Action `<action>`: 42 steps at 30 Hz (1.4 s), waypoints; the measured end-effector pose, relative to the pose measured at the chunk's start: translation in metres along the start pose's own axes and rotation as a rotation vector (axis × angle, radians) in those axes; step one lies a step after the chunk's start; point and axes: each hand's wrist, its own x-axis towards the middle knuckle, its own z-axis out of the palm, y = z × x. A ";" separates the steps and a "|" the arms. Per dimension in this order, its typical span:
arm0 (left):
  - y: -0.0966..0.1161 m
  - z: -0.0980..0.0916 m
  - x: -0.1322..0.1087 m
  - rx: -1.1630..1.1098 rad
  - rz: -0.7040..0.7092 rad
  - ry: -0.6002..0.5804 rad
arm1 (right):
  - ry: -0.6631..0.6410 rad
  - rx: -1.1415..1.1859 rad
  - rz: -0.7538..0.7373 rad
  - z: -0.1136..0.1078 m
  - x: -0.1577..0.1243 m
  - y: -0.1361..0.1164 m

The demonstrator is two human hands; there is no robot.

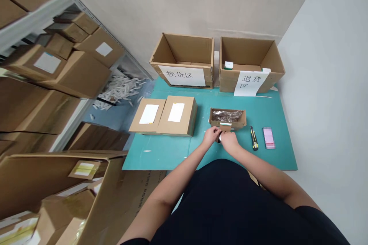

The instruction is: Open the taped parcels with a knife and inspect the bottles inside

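In the head view, my left hand [212, 135] and my right hand [229, 140] are close together at the near side of a small open cardboard box [238, 124]. Their fingers are closed around a small dark and white item [220, 138], mostly covered by the fingers, so its kind does not show. Clear crinkled plastic wrap [227, 116] fills the box. To the right of my right hand lies a yellow and black utility knife [253, 139]. Beyond the knife is a pink, blurred-out rectangular object [269, 138].
Two closed cartons [180, 116] with white labels stand on the left of the green table [161, 153]. Along the wall are two large open boxes [184, 48] with paper signs. Shelves of cartons [54, 61] and a big box [115, 183] of parcels flank the table's left side.
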 end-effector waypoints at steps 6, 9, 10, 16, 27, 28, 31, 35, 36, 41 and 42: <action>0.001 -0.001 -0.004 0.025 0.021 0.032 | -0.074 0.014 -0.003 -0.003 0.016 -0.004; 0.003 -0.002 -0.006 0.037 0.030 0.045 | -0.078 0.029 -0.042 -0.005 0.016 0.001; 0.003 -0.002 -0.007 0.044 0.036 0.046 | -0.072 0.032 -0.051 -0.005 0.015 0.002; 0.005 -0.005 -0.005 0.070 0.056 0.036 | 0.002 0.031 -0.068 -0.009 -0.005 0.009; 0.004 -0.033 0.002 0.027 0.058 0.026 | 0.501 0.218 -0.217 -0.066 -0.043 0.043; 0.003 -0.036 0.002 0.028 0.062 0.028 | 0.557 0.259 -0.225 -0.070 -0.048 0.048; -0.005 -0.044 0.000 0.039 0.073 0.050 | 0.684 0.392 -0.232 -0.081 -0.063 0.060; -0.014 -0.055 -0.002 0.072 0.064 0.092 | 0.731 0.554 -0.218 -0.088 -0.079 0.071; -0.016 -0.057 -0.003 0.080 0.059 0.094 | 0.733 0.583 -0.214 -0.087 -0.081 0.073; -0.017 -0.061 -0.005 0.102 0.068 0.059 | 0.732 0.695 -0.186 -0.074 -0.081 0.082; -0.016 -0.060 -0.006 0.100 0.077 0.049 | 0.726 0.713 -0.180 -0.071 -0.081 0.083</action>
